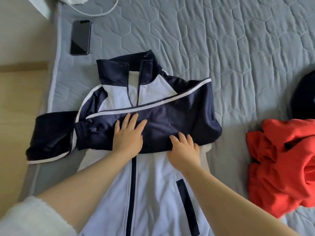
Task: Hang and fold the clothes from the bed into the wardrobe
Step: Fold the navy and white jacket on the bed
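A navy and white zip jacket (153,181) lies front up on the grey quilted bed (230,48), collar pointing away from me. Its right navy sleeve (179,109) is folded across the chest. The other sleeve (51,138) sticks out to the left over the bed's edge. My left hand (127,135) lies flat with spread fingers on the folded sleeve. My right hand (185,149) presses on the sleeve's lower edge, fingers straight. A crumpled red garment (281,167) lies to the right on the bed.
A black phone (80,37) lies face up near the bed's left edge. A dark item (305,97) shows at the right border. White fabric and a cord (95,9) sit at the top left. Wooden floor (18,103) runs along the left.
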A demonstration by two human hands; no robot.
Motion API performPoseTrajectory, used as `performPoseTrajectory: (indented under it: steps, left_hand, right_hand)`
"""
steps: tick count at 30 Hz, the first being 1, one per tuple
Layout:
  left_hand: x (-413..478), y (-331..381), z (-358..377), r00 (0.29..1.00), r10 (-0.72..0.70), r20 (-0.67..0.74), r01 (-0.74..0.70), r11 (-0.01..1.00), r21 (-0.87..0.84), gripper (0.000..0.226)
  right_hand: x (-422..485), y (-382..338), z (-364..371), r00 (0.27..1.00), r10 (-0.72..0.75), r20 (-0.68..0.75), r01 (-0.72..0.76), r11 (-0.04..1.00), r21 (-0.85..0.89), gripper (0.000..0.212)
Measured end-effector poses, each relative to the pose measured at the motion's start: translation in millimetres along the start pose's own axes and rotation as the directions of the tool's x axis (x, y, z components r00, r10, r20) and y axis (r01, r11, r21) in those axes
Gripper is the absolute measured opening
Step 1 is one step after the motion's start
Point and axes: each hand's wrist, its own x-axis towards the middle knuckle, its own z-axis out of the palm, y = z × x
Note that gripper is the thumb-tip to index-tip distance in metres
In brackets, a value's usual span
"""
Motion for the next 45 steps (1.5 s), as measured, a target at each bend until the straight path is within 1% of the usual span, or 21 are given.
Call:
performPoseTrajectory:
  steps: [3, 5, 6, 8, 10, 11, 14, 18, 20, 22, 24, 25, 27, 29, 31, 32, 34, 36, 38, 42, 45]
  left_hand:
    - [-38.1, -29.8, -0.7, 0.964, -0.045, -0.261, -0.009, 0.979, -0.201, 0.046]
    - [-60.9, -51.8, 0.8, 0.863, -0.368, -0.348, 0.202, 0.880, -0.430, 0.036]
    - [-71.0, -65.2, 2.7, 0.756, -0.603, -0.253, 0.369, 0.712, -0.597, 0.032]
    - [-83.7, -95.5, 5.7, 0.425, -0.896, 0.126, 0.508, 0.121, -0.853, 0.032]
    - [-91.4, -128.1, 5.4, 0.227, -0.852, 0.472, 0.371, -0.373, -0.851, 0.038]
    - [-94.0, -145.2, 4.7, 0.214, -0.794, 0.569, 0.285, -0.507, -0.814, 0.038]
    - [-93.9, -190.6, -2.2, 0.343, -0.582, 0.737, 0.047, -0.773, -0.632, 0.034]
    - [-82.1, -247.6, -9.1, 0.502, -0.399, 0.767, -0.158, -0.914, -0.373, 0.023]
    - [-78.2, -272.8, -12.8, 0.513, -0.428, 0.744, -0.195, -0.902, -0.385, 0.020]
    - [-79.0, -301.5, -13.7, 0.438, -0.535, 0.723, -0.203, -0.842, -0.500, 0.022]
    - [-86.9, -324.0, -10.5, 0.441, -0.699, 0.562, -0.089, -0.658, -0.748, 0.059]
    - [-92.7, -330.1, -12.3, 0.516, -0.743, 0.427, 0.034, -0.480, -0.877, 0.068]
    - [-101.1, -335.8, -12.8, 0.731, -0.663, 0.161, 0.257, 0.049, -0.965, 0.064]
    - [-106.4, -338.9, -7.4, 0.844, -0.536, 0.031, 0.400, 0.590, -0.701, 0.057]
    - [-109.9, -343.3, -8.0, 0.870, -0.488, -0.076, 0.444, 0.840, -0.311, 0.036]
    - [-111.6, -344.9, -11.0, 0.871, -0.475, -0.124, 0.449, 0.873, -0.190, 0.020]
    - [-112.1, -345.5, -14.8, 0.866, -0.449, -0.222, 0.405, 0.888, -0.219, 0.008]
    - [-112.4, -344.0, -18.9, 0.858, -0.419, -0.298, 0.251, 0.847, -0.468, 0.008]
    - [-110.8, -344.8, -27.4, 0.885, -0.390, -0.252, 0.106, 0.698, -0.708, 0.010]
    - [-113.1, -364.9, -42.5, 0.967, -0.251, -0.051, 0.098, 0.544, -0.834, 0.024]
    - [-120.0, -389.5, -44.9, 0.990, -0.133, 0.054, 0.135, 0.743, -0.656, 0.029]
  right_hand:
    - [-7.2, -29.0, 18.4, 0.990, -0.034, -0.139, 0.027, 0.998, -0.056, 0.050]
    - [-11.1, -57.0, 30.2, 0.985, -0.092, -0.146, 0.087, 0.995, -0.038, 0.049]
    - [-13.4, -72.8, 35.9, 0.987, -0.106, -0.124, 0.105, 0.994, -0.017, 0.049]
    - [-17.0, -105.7, 47.0, 0.987, -0.143, -0.078, 0.144, 0.990, 0.007, 0.051]
    - [-20.7, -139.3, 56.4, 0.979, -0.201, -0.034, 0.202, 0.979, 0.010, 0.054]
    - [-22.1, -155.4, 60.1, 0.974, -0.228, -0.016, 0.228, 0.974, 0.011, 0.056]
    - [-21.0, -191.7, 69.9, 0.960, -0.281, 0.003, 0.281, 0.959, -0.044, 0.061]
    - [-13.5, -216.6, 80.8, 0.982, -0.179, 0.061, 0.183, 0.982, -0.056, 0.064]
    - [-11.6, -220.0, 83.3, 0.990, -0.116, 0.074, 0.120, 0.991, -0.053, 0.064]
    - [-11.5, -224.7, 86.3, 0.995, -0.067, 0.080, 0.073, 0.995, -0.069, 0.065]
    - [-12.4, -232.6, 89.6, 0.997, -0.024, 0.077, 0.030, 0.996, -0.089, 0.065]
    - [-12.2, -238.3, 90.7, 0.998, -0.002, 0.069, 0.009, 0.995, -0.097, 0.064]
    - [-10.2, -251.8, 92.6, 0.998, 0.042, 0.038, -0.037, 0.993, -0.113, 0.062]
    - [-9.7, -263.6, 97.4, 0.997, 0.065, -0.033, -0.069, 0.986, -0.154, 0.059]
    - [-13.2, -272.5, 104.3, 0.986, 0.001, -0.165, -0.040, 0.972, -0.232, 0.060]
    - [-14.4, -276.4, 107.8, 0.971, -0.077, -0.228, 0.014, 0.963, -0.268, 0.064]
    - [-14.9, -286.3, 113.9, 0.918, -0.268, -0.292, 0.165, 0.928, -0.334, 0.073]
    - [-11.8, -300.0, 117.3, 0.876, -0.401, -0.269, 0.279, 0.875, -0.396, 0.078]
    - [-5.3, -315.5, 116.9, 0.859, -0.463, -0.219, 0.343, 0.838, -0.425, 0.067]
    - [12.8, -345.0, 99.4, 0.880, -0.399, -0.259, 0.357, 0.914, -0.194, 0.023]
    - [21.9, -361.2, 70.8, 0.918, -0.231, -0.322, 0.276, 0.956, 0.102, 0.021]
